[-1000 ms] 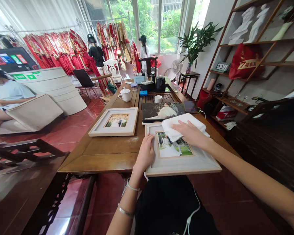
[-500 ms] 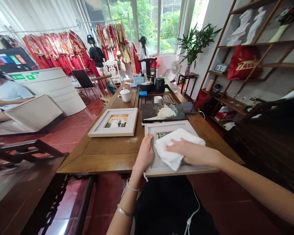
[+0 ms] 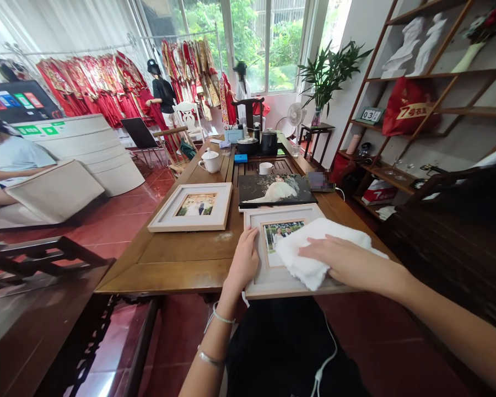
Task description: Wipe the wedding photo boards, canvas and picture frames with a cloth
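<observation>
A light wooden picture frame (image 3: 254,289) lies at the table's near edge, with a pale mat around a small photo (image 3: 273,234). My left hand (image 3: 247,253) grips its left side, fingers curled over the edge. Under my right hand (image 3: 330,256) a folded white cloth (image 3: 326,231) is pressed on the frame's right half. The cloth hides the photo's lower right part and the frame's right side. Just beyond lies a dark photo panel (image 3: 276,190) showing a white gown. Another picture frame (image 3: 161,218) lies flat to the left.
On the wooden table (image 3: 165,270) stand a white lidded cup (image 3: 210,161), a small white cup (image 3: 266,168), a blue box (image 3: 240,159) and a black kettle (image 3: 269,142). A wooden chair (image 3: 45,256) is at the left. Shelves (image 3: 430,71) line the right. Several people are farther off.
My right hand and the cloth have slid to the right across the frame, uncovering more of the photo. My left hand keeps its place on the frame.
</observation>
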### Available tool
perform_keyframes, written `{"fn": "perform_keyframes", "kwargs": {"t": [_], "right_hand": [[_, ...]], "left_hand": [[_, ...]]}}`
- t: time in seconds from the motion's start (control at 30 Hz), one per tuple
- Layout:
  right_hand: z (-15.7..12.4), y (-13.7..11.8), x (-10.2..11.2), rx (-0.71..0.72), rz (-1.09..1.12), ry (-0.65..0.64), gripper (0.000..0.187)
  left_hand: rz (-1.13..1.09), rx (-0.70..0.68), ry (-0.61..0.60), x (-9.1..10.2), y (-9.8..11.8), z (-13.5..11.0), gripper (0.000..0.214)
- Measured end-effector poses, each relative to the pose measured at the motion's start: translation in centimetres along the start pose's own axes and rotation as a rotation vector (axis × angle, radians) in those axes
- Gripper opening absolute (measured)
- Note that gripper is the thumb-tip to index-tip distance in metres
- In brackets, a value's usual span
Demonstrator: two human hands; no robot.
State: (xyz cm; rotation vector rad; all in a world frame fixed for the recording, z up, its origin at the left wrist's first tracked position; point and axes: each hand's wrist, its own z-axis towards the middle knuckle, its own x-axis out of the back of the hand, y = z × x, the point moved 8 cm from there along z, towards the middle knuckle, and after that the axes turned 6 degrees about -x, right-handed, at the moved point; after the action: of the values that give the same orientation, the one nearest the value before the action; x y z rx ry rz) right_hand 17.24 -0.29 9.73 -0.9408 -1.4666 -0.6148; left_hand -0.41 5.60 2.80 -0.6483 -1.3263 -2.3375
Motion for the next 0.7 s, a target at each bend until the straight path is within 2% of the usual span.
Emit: {"fn": "perform_keyframes", "kwargs": {"t": [0.1,0.2,0.3,0.4,0.57,0.7], "right_hand": [[2.7,2.1,-0.8,-0.077,-0.110,0.082,0.069],[5.4,3.5,-0.9,-0.121,-0.203,0.163,0.070],[7.7,3.4,-0.4,-0.108,-0.259,0.215,0.068],[9.5,2.3,-0.1,-0.038,-0.243,0.215,0.065],[10.1,1.0,-0.9,0.071,-0.164,0.111,0.071],[7.9,-0.2,-1.7,0.137,-0.066,0.009,0.071]], "left_hand": [[-0.012,0.002,0.007,0.0,0.0,0.0,0.043],[0.000,0.020,-0.010,0.0,0.1,0.0,0.043],[0.017,0.043,-0.031,0.0,0.1,0.0,0.045],[0.002,0.033,-0.022,0.1,0.0,0.0,0.045],[-0.022,0.007,-0.003,-0.1,-0.3,-0.1,0.044],[-0.033,-0.014,0.022,-0.3,-0.5,-0.1,0.047]]}}
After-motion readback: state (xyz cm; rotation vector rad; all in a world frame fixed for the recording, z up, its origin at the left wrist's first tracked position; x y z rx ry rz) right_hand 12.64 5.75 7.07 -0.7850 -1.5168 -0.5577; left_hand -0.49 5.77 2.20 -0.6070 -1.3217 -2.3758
